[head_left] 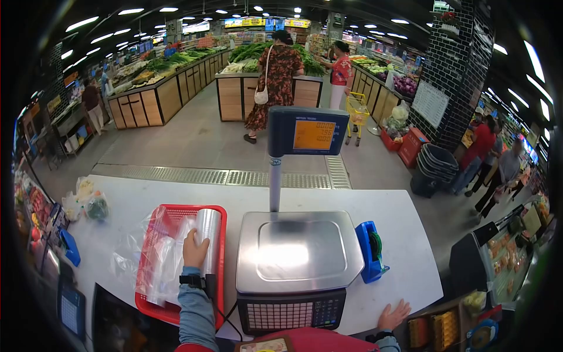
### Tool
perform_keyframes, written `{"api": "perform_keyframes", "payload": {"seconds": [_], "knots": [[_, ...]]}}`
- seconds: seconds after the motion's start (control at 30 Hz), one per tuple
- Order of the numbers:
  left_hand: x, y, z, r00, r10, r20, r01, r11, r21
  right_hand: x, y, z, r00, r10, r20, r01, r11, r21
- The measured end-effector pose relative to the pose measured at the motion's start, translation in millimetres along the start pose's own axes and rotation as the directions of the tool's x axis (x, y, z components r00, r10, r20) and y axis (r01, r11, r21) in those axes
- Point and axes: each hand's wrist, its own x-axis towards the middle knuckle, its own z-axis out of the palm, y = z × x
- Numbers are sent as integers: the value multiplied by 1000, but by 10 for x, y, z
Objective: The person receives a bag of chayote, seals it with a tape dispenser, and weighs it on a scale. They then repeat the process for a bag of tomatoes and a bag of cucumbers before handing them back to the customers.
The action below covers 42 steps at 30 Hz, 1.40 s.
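Note:
My left hand (194,249) rests on a roll of clear plastic bags (208,232) that lies in a red plastic basket (153,305) on the white counter (375,202). Loose plastic film spills over the basket's left side. My right hand (393,315) lies flat, fingers spread, on the counter's near right edge and holds nothing. Between my hands stands a weighing scale (298,252) with a bare steel platter, a keypad in front and an orange-lit display (314,134) on a pole.
A blue tape dispenser (370,251) sits right of the scale. Bagged produce (88,202) lies at the counter's far left. Beyond the counter, shoppers stand by produce stands (267,88), a yellow cart (358,111) and stacked baskets (434,167).

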Motion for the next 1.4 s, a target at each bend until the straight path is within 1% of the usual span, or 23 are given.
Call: {"api": "perform_keyframes", "payload": {"seconds": [0.07,0.13,0.17,0.23,0.3,0.33,0.4,0.43,0.5,0.53,0.63,0.73,0.83,0.9,1.0,1.03,1.07,1.1,1.17,1.23,1.3,1.33,1.4], "knots": [[-8,20,-7,1000,6,-6,-6,1000,8,13,14,5,999,-12,-49,12,1000,-5],[-7,31,-4,999,-4,-32,5,1000,11,9,62,27,999,-32,-36,31,999,-16],[0,1,21,999,27,-28,-27,999,30,7,92,48,999,-39,-20,38,999,-27],[-21,-27,32,997,60,-42,-57,997,60,11,140,137,997,-21,-72,20,1000,-13],[-34,16,28,1000,-2,-15,4,997,72,-83,95,-9,996,-31,-81,19,989,-147],[-46,38,30,1000,-4,-31,7,997,78,-69,101,-6,994,-70,-86,57,988,-145],[-68,58,41,998,15,-56,-11,997,70,-47,148,15,999,-25,-26,21,993,-119],[-70,90,13,998,-3,-66,8,998,67,-26,174,43,999,-46,-27,42,992,-122],[-71,160,-54,998,59,-22,-58,997,52,6,218,78,1000,-10,-3,9,981,-192],[-75,165,-59,995,88,-37,-85,994,65,22,236,87,1000,-21,-7,19,980,-198],[-86,172,-62,992,110,-62,-107,992,63,63,239,76,999,-47,-24,38,958,-283],[-106,258,-110,994,82,-71,-78,996,50,106,180,47,999,-51,7,50,935,-351],[-106,221,-59,987,111,-112,-107,993,43,128,166,0,998,-19,55,36,941,-337],[-96,227,-74,989,117,-93,-112,992,54,165,223,-1,992,-29,125,63,958,-281],[-86,241,-91,986,148,-70,-143,987,73,248,352,98,980,-37,196,91,957,-275],[-83,262,-106,984,165,-69,-159,984,81,289,318,91,980,-12,196,67,959,-275],[-77,293,-136,991,133,-22,-130,986,99,373,259,105,982,40,182,-5,982,-189],[-63,273,-122,988,157,-4,-156,982,102,434,210,111,981,95,171,-79,992,-100],[-54,174,-59,986,161,-32,-157,982,104,502,251,166,997,57,53,-54,997,-49],[-46,137,-47,985,172,8,-172,980,98,538,47,-48,991,87,102,-82,996,-46],[-47,116,-38,990,138,-13,-136,986,99,649,123,27,999,41,-13,-41,999,-7],[-50,121,-45,988,155,-13,-153,984,90,723,180,70,998,64,-8,-64,998,-6],[-59,155,-53,987,158,-7,-157,982,105,815,290,143,996,11,-83,-8,999,39]]}}
